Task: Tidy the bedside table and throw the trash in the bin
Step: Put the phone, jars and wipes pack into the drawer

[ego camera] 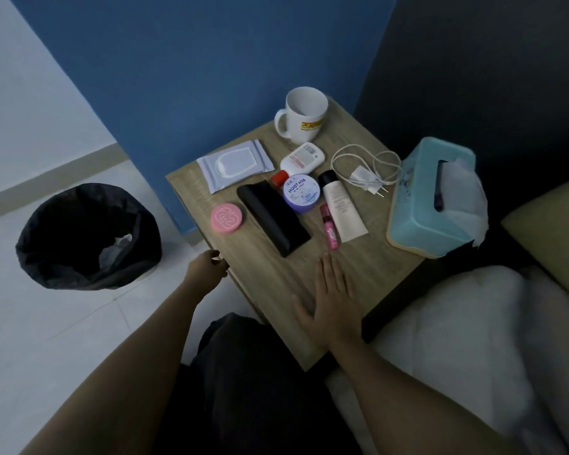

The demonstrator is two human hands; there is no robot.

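The wooden bedside table (270, 277) carries a white mug (304, 114), a wet-wipes pack (235, 164), a small white bottle with a red cap (301, 160), a purple cream jar (301, 193), a black case (273, 216), a round pink compact (227, 217), a white tube (342, 208), a pink lip balm (329, 226), a white charger with cable (365, 174) and a teal tissue box (431, 195). My left hand (207, 269) curls over the table's left corner. My right hand (334, 297) lies flat and empty on the near tabletop. A bin with a black liner (86, 234) stands on the floor at left.
A blue wall rises behind the table. A dark headboard and a bed with a white pillow (473, 339) and an olive cushion (552, 241) lie at right. Pale floor tiles surround the bin. My dark-clothed lap is below.
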